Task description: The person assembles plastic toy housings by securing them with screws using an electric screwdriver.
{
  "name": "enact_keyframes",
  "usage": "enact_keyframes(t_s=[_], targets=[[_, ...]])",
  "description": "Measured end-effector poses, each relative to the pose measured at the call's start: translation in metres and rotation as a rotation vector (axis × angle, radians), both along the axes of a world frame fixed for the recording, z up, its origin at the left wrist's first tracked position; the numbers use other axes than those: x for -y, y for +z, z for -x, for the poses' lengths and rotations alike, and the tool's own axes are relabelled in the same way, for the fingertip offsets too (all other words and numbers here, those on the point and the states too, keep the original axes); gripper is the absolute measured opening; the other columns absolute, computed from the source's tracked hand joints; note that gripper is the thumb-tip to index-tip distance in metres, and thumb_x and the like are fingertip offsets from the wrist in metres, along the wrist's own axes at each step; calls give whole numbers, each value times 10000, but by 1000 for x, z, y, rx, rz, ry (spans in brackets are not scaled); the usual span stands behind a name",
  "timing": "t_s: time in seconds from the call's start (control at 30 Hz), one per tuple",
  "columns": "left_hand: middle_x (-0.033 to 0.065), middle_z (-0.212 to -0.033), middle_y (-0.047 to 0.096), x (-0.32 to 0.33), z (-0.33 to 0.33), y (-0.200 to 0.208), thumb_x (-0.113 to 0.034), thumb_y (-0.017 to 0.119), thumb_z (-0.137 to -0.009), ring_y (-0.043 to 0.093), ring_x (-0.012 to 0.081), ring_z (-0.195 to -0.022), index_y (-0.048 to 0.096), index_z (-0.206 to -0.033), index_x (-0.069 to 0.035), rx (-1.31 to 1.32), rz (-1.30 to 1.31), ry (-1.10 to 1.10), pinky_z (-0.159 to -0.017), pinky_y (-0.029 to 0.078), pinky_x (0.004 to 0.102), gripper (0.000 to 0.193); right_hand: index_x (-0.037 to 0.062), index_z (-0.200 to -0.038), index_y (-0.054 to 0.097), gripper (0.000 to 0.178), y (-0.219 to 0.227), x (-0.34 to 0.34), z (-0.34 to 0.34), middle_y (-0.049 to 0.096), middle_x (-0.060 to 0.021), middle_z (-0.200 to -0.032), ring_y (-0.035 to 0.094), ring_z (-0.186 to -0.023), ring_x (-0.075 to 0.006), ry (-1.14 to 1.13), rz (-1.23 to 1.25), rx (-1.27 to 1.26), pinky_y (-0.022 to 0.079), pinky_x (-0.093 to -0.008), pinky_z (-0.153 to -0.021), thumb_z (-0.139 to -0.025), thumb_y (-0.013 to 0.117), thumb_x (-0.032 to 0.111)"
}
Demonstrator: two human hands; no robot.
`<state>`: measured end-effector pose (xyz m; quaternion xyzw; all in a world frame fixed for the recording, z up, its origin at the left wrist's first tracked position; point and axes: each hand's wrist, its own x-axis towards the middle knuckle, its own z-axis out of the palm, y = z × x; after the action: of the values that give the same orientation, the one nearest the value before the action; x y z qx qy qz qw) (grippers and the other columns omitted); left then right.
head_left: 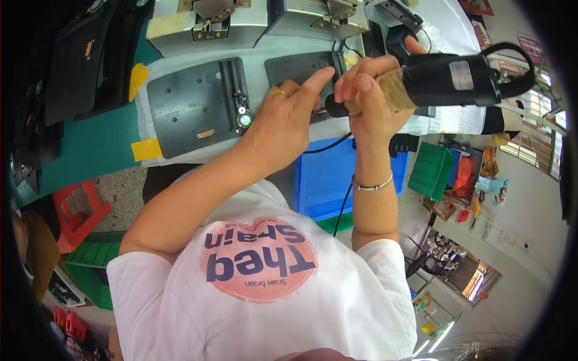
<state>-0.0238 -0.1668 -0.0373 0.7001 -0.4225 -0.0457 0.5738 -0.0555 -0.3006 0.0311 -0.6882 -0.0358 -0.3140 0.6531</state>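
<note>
My right hand [376,96] is wrapped around the tape-covered neck of a black corded power tool [448,80]. The tool lies sideways, its round black end pointing left, close to my left hand. My left hand [286,117] is over a black panel [295,66], index finger stretched toward the tool and the other fingers bent. Its thumb and whatever lies under the palm are hidden. To its left lies a similar black panel [180,108] with a hinge-like bar, a round green-rimmed part and a small copper-coloured connector.
Two grey metal fixtures [208,36] stand at the back of the white-covered bench. More black panels [81,66] are stacked at the far left. Yellow tape pieces [146,149] mark the sheet. A blue bin [325,180] sits below the bench edge; a cable hangs across it.
</note>
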Motion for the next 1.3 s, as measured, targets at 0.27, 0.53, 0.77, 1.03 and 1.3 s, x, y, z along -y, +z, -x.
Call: enact_keyframes(t_s=[0.27, 0.53, 0.77, 1.03, 1.3], targets=[[91, -872, 646, -1, 2, -2, 112, 538, -733, 597, 309, -873, 331, -1423, -102, -30, 1, -15, -796, 450, 418, 751, 23, -1405, 260, 706, -4, -4, 7, 536, -73, -754, 544, -565, -169, -21, 139, 13, 497, -310, -491, -857, 703, 53], [91, -868, 633, -3, 0, -2, 116, 540, -724, 583, 311, -867, 315, -1438, -105, -33, 0, -13, -772, 440, 418, 780, 20, -1327, 271, 612, -11, -11, 16, 553, -102, -785, 554, -591, -165, -42, 21, 114, 500, -289, -549, -838, 630, -53], [146, -959, 623, -4, 0, 3, 203, 458, -682, 563, 335, -911, 288, -1458, -77, -84, -16, -49, -889, 437, 426, 842, 84, -1278, 280, 553, -16, -14, 19, 547, -92, -748, 544, -571, -173, -109, 60, 159, 505, -308, -538, -857, 618, -37], [137, -931, 625, -3, 0, 0, 154, 501, -699, 559, 335, -886, 295, -1451, -70, -45, -20, -37, -823, 431, 425, 811, 78, -1315, 242, 614, -20, -16, 21, 556, -93, -736, 564, -574, -178, -167, 81, 175, 505, -290, -536, -857, 639, -15], [127, -890, 630, -2, 1, -1, 102, 535, -734, 560, 330, -859, 315, -1445, -68, -8, -3, -1, -755, 431, 422, 764, 43, -1333, 214, 635, -11, -18, 14, 576, -120, -789, 563, -589, -162, -159, 14, 93, 514, -286, -556, -859, 630, -27]])
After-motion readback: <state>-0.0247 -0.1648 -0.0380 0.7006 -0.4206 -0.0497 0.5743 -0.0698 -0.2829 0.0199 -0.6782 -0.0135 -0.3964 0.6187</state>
